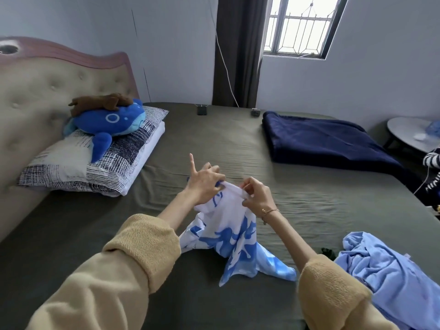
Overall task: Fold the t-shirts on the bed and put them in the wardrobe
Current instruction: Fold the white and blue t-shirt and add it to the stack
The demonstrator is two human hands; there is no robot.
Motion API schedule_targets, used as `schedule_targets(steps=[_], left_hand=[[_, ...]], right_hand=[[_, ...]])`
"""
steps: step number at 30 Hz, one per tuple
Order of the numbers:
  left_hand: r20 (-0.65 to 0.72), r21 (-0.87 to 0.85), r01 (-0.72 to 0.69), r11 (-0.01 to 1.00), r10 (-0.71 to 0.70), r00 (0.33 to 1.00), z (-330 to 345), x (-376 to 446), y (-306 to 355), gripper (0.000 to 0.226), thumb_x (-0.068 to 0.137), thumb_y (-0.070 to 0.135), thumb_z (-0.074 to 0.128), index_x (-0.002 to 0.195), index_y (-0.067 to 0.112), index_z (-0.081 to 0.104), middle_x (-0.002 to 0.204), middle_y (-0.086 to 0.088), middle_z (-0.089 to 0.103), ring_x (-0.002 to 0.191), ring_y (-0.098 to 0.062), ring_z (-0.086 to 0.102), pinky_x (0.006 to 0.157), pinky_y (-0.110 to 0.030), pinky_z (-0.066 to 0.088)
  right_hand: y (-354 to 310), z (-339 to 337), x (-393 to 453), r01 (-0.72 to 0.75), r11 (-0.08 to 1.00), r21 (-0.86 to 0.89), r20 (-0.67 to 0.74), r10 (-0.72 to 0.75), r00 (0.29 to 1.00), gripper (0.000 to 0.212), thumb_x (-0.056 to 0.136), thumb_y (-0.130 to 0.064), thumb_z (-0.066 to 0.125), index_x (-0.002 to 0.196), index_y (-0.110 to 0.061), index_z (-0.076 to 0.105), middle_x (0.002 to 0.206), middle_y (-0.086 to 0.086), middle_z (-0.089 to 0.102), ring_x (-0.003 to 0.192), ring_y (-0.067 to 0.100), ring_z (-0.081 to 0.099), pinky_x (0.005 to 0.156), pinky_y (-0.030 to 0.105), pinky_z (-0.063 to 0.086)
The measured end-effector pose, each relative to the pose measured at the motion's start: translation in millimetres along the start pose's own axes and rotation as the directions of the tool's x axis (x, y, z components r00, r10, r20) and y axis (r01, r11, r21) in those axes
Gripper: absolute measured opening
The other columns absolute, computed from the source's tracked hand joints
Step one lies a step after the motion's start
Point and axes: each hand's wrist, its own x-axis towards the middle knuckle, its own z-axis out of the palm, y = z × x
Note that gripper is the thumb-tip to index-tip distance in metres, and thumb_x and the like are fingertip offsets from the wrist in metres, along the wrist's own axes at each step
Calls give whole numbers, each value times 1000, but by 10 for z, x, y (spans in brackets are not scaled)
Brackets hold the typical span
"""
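**Thin printed cotton, held by one edge and ready to slip**

Cotton is bunched between both hands: the left hand (202, 184) pinches the top of the white t-shirt with the blue splashed print (228, 234) while its index finger sticks straight up, off the fabric, and the right hand (256, 196) has thumb and fingers curled onto the same white edge just beside it. Which edge that is (collar or hem, I cannot tell) matters, because the shirt hangs in a twisted cone, its lower corners trailing on the olive-green bedsheet (238, 144).

Risks, as I judge them:

- With the grips so close together, the shirt may not open flat when shaken; a sleeve could stay tucked inside and the fold would come out lumpy.
- The left hand's hold looks light, with one finger spare. A sharp shake could pull the edge free and drop the shirt in a heap.
- The trailing corner lies near the crumpled pale-blue t-shirt (390, 277) at the right; spreading the printed one that way could drag the two together.

Further out, the folded navy blanket (328, 141) and the black-and-white patterned pillow (95, 158) carrying the blue whale plush toy (112, 122) sit well apart, so the middle of the bed is the safer place to lay it. No wardrobe is in view.
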Motion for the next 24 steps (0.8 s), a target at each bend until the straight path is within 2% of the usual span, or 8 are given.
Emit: schedule_targets(steps=[5, 9, 12, 14, 16, 18, 20, 24], left_hand=[[-438, -95, 71, 993, -106, 893, -160, -33, 1, 20, 94, 20, 50, 106, 19, 65, 109, 2, 55, 113, -15, 48, 113, -52, -1], [-580, -315, 314, 896, -444, 683, -418, -93, -241, 16, 91, 19, 55, 100, 16, 67, 108, -8, 54, 108, -24, 46, 96, -39, 29], [-436, -374, 466, 802, -595, 675, -516, -226, -360, 20, 90, 13, 51, 97, 16, 70, 106, -12, 63, 102, -31, 55, 81, -36, 40], [-244, -466, 529, 709, -677, 694, -418, -330, -361, 21, 88, 9, 47, 85, 14, 67, 96, -14, 67, 91, -34, 61, 70, -33, 44], [-36, -680, 524, 512, -738, 674, -242, -438, -332, 23, 84, 1, 42, 68, 14, 52, 83, -17, 63, 75, -32, 61, 59, -37, 50], [108, -852, 456, 256, -767, 633, -56, -527, -317, 28, 83, -5, 36, 64, 16, 39, 75, -18, 57, 67, -32, 63, 57, -47, 57], [107, -884, 429, 185, -814, 571, 13, -645, -270, 26, 86, -4, 34, 70, 14, 42, 78, -15, 58, 72, -32, 64, 68, -48, 57], [-133, -893, 351, 281, -911, 391, -25, -967, -108, 16, 89, -1, 36, 86, 9, 47, 93, -18, 62, 86, -31, 56, 68, -28, 30]], right_hand=[[74, 53, -70, -251, 861, -442, -248, 152, 957, 15, 88, -12, 49, 96, -7, 60, 108, 11, 53, 99, 30, 56, 73, 34, 43], [228, -51, -218, -491, 794, -360, -346, 375, 860, 26, 94, -11, 40, 110, -3, 59, 121, 19, 49, 105, 37, 57, 83, 39, 44], [356, -94, -279, -620, 781, -70, -306, 575, 759, 26, 94, -10, 41, 113, 1, 55, 108, 26, 60, 99, 36, 62, 81, 39, 46], [359, -43, -323, -650, 683, 333, -135, 717, 684, 27, 95, -11, 31, 103, -2, 56, 69, 23, 65, 55, 28, 67, 55, 32, 50], [356, 24, -395, -594, 480, 646, 55, 746, 663, 33, 97, -19, 24, 98, -5, 53, 51, 18, 61, 41, 27, 60, 42, 24, 46], [369, 98, -460, -526, 375, 764, 110, 726, 679, 37, 97, -25, 22, 106, -6, 53, 62, 17, 63, 56, 28, 60, 48, 27, 49], [341, 150, -550, -439, 412, 798, 12, 719, 695, 28, 94, -19, 31, 103, -11, 56, 76, 14, 60, 61, 24, 55, 48, 22, 45], [298, 71, -762, -250, 769, 589, -431, 560, 707, 24, 82, 3, 48, 95, -6, 65, 87, 5, 61, 81, 19, 55, 69, 25, 43]])
